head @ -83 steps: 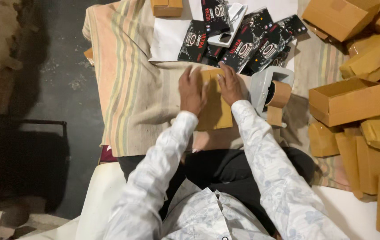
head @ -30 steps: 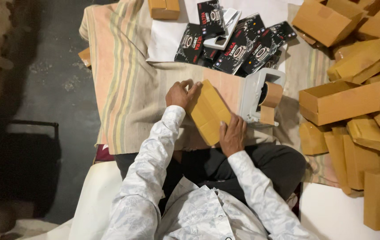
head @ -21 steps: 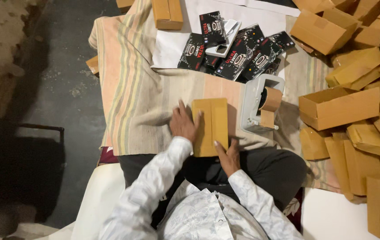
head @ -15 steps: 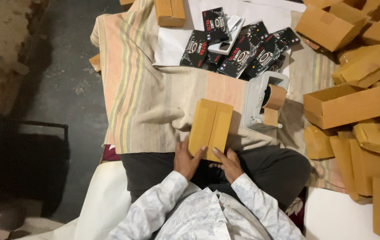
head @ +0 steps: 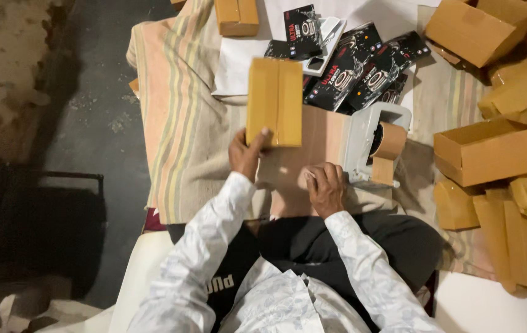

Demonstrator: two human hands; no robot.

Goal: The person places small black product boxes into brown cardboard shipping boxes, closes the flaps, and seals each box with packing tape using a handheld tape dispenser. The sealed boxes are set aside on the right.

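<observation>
Brown cardboard fills your left hand (head: 246,153): you pinch the closed flat box (head: 274,102) by its near edge, thumb on top, so it stands out ahead of you above the striped cloth (head: 180,123). Your right hand (head: 326,188) holds nothing, its fingers curled loosely on the cloth just beside the tape dispenser (head: 375,147), which sits within easy reach. Beyond lie black printed packets (head: 362,68) on white paper; open cartons (head: 498,148) pile up at your right.
</observation>
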